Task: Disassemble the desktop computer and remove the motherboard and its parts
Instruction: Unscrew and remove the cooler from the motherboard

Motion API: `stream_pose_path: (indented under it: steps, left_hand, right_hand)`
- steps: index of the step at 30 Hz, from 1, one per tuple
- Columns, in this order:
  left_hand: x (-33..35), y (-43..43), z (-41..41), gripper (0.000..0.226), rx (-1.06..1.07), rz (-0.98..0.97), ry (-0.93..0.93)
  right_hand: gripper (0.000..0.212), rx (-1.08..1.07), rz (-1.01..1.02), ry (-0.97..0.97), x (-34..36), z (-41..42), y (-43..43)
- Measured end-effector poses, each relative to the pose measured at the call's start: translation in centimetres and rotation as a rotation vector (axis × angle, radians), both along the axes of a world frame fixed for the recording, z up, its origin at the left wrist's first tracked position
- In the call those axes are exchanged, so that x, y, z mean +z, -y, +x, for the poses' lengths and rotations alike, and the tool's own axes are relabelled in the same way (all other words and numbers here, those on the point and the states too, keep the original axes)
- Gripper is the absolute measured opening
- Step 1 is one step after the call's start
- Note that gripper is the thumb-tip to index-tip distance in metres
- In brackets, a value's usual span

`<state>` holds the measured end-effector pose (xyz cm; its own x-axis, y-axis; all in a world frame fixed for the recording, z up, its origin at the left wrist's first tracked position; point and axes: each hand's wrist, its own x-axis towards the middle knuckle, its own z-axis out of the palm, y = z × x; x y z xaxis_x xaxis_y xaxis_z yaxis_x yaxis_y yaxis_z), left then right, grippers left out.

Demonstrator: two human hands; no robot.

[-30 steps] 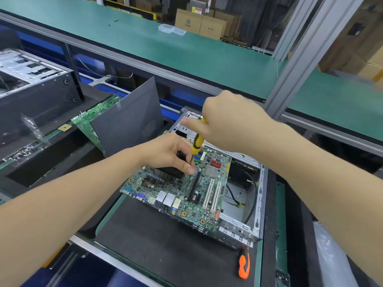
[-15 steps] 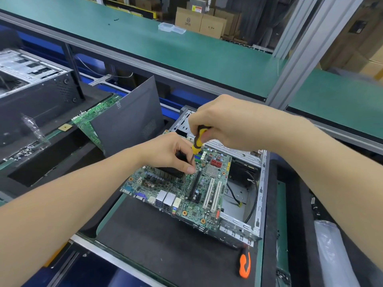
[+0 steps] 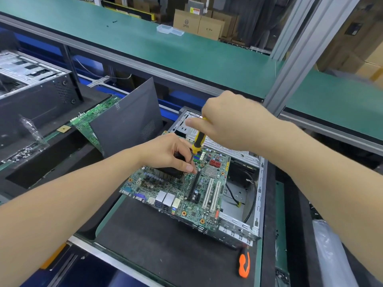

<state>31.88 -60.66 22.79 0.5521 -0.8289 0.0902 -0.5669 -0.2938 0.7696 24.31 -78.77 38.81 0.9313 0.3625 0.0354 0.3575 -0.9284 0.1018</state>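
Observation:
A green motherboard (image 3: 199, 195) lies tilted across the open metal computer case (image 3: 257, 204), its left part sticking out over a black mat (image 3: 157, 241). A dark heatsink (image 3: 172, 172) sits on the board. My left hand (image 3: 170, 150) rests on the heatsink, and its thumb and forefinger pinch the shaft of a screwdriver near the tip. My right hand (image 3: 232, 123) grips the yellow-and-black screwdriver (image 3: 198, 142) by its handle from above, holding it nearly upright over the board.
A dark grey side panel (image 3: 128, 125) leans upright to the left, with another green board (image 3: 89, 119) behind it. A second black case (image 3: 35, 88) stands far left. An orange-handled tool (image 3: 244, 264) lies on the mat's front right. A grey metal post (image 3: 294, 59) rises behind.
My right hand has turned on the screwdriver handle, its fingers shifting round it. My left hand and the motherboard have stayed in place.

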Motion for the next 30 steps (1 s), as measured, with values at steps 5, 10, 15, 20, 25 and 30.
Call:
stream_pose_path:
  steps: [5, 10, 15, 20, 25, 30]
  left_hand:
    - [0.3, 0.1, 0.0, 0.019, -0.010, -0.014, 0.016]
    - [-0.1, 0.0, 0.1, 0.019, -0.022, -0.029, 0.039]
    - [-0.4, 0.1, 0.4, 0.029, -0.015, -0.012, 0.036]
    - [-0.3, 0.2, 0.2, 0.035, 0.027, 0.007, 0.043]
    - [0.1, 0.1, -0.1, 0.039, 0.043, 0.015, -0.002]
    - [0.3, 0.0, 0.0, 0.028, 0.007, -0.008, 0.016]
  right_hand:
    - [0.037, 0.214, 0.011, -0.145, 0.7, 0.3, 0.2]
    - [0.011, 0.436, 0.018, -0.253, 1.7, 0.3, 0.6]
    - [0.036, 0.501, -0.115, -0.230, 1.9, 1.3, 1.9]
    - [0.025, 0.432, 0.041, -0.227, 1.3, 0.3, 2.4]
    - [0.055, 0.046, 0.010, -0.054, -0.7, 0.0, 0.8]
    - [0.035, 0.196, 0.041, -0.138, -0.9, 0.2, 0.6]
